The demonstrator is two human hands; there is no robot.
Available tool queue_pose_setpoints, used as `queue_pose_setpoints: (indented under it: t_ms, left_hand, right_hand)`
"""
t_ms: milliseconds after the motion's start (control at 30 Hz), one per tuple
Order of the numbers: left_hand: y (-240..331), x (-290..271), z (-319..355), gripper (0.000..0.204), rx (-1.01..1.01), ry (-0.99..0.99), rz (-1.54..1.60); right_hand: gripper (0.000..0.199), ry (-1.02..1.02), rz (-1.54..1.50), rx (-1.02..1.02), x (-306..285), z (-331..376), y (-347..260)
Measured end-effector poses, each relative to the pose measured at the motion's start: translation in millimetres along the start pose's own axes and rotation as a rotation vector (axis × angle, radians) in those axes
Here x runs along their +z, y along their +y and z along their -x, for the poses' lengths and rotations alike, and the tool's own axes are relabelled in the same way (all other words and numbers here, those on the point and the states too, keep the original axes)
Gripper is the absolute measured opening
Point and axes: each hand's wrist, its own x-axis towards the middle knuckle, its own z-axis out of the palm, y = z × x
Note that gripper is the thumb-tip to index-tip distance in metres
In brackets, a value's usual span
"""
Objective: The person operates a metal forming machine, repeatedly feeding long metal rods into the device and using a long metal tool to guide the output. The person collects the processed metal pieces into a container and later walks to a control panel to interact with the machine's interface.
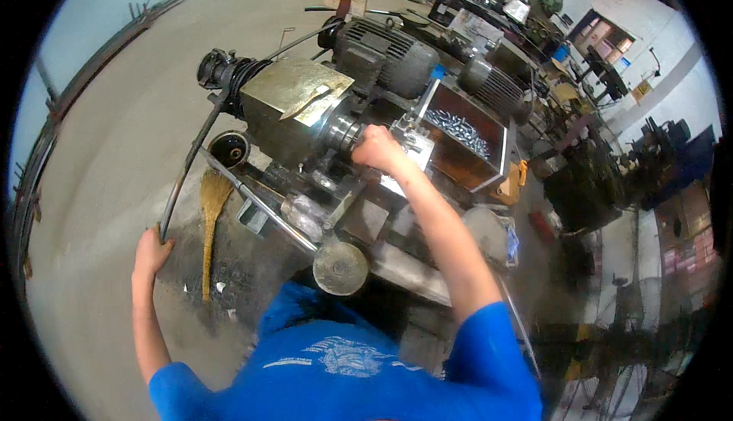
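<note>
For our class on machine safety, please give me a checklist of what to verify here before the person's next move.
1. Left hand around the long dark metal lever: ok, closed near its lower end.
2. Right hand well clear of the shiny round steel chuck: not ok, it is right beside it.
3. Part secure in the right hand: cannot tell, the fingertips are hidden.
4. Chuck stopped: cannot tell from a still picture.
5. Small silvery metal pieces contained: ok, those visible lie in the open rectangular metal box.
6. Blue short sleeves away from the chuck: ok.
</note>
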Motion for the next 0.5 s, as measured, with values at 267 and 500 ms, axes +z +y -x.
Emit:
queue_pose_setpoints:
  t_ms: [267, 500]
  left_hand:
    - [-42, 22, 17, 0.028, -0.126, 0.037, 0.051]
    - [-57, 3, -12, 0.021, -0.149, 0.051, -0.308]
  right_hand:
    - [0.033, -0.022, 0.033, 0.071, -2, -1, -22]
    - [0.025, 0.020, -0.002, -0.026, 5, 0, -11]
